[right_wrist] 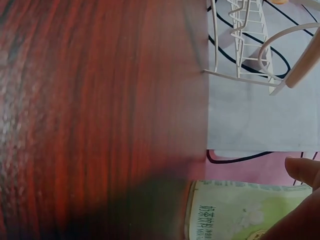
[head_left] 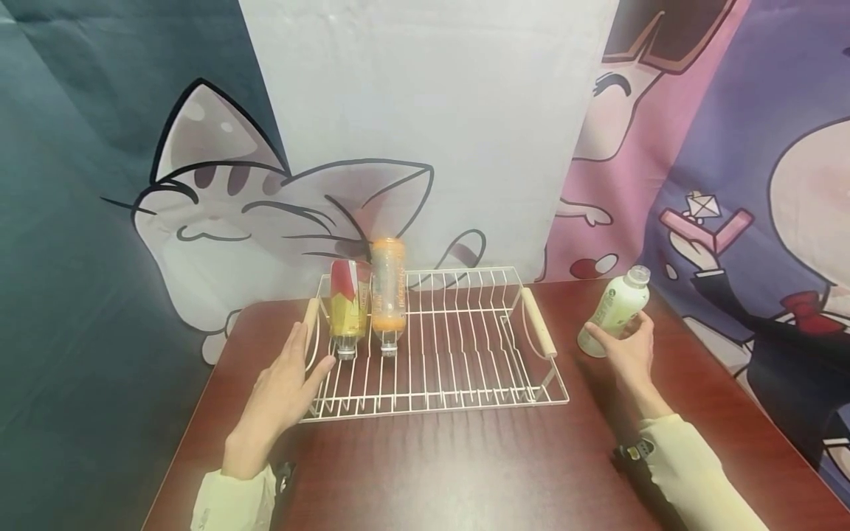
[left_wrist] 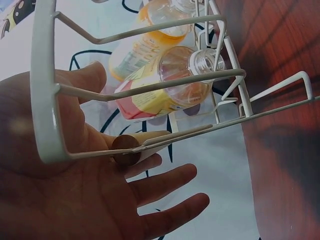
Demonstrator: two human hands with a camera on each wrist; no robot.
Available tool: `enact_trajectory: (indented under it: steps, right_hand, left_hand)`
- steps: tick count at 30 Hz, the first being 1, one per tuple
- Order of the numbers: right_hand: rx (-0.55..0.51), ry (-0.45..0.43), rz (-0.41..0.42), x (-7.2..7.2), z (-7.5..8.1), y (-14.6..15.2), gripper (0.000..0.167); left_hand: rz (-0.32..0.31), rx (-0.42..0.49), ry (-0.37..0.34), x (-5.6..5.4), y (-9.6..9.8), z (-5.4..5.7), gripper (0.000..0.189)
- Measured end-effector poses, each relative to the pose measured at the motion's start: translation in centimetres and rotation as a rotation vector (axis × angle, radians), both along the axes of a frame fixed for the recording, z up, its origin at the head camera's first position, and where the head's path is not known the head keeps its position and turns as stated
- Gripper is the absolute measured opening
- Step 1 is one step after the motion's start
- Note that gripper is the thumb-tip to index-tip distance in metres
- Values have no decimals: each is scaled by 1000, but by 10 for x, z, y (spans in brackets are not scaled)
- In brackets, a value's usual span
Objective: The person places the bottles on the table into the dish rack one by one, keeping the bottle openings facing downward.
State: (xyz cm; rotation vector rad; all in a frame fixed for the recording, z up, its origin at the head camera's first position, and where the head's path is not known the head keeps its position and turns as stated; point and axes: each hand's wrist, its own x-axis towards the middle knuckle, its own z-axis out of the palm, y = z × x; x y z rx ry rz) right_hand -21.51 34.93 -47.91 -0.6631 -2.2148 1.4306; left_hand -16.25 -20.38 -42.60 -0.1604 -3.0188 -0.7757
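A white wire dish rack with wooden handles stands on the table. My left hand is at its left handle, fingers extended rather than wrapped round it; in the left wrist view the handle's end lies close to the palm. Inside the rack's left part lean a red-and-yellow labelled bottle and a clear bottle with orange bands, both with their necks toward me. On the right, my right hand grips a pale green bottle, which is tilted to the right, its base at the table.
The rack's right wooden handle stands between the rack's slots and the green bottle. Behind the reddish-brown table hangs a printed cloth with cartoon figures. Each wrist carries a small dark device.
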Motion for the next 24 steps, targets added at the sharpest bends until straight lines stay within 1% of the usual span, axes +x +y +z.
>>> enact_trajectory:
  steps: [4,9,17,24]
  right_hand:
    - [18,-31,8,-1,-3,0,97]
    - [36,-49,28,-2,-6,-1,96]
    - [78,-89,11,-3,-8,2,92]
    - [102,-86,8,-2,-6,6,86]
  left_hand:
    - [0,1,2,0,0,0,89]
    - [3,4,3,0,0,-1,88]
    - [4,10,0,-1,0,-2,87]
    - [6,8,-12,-1,0,0,88]
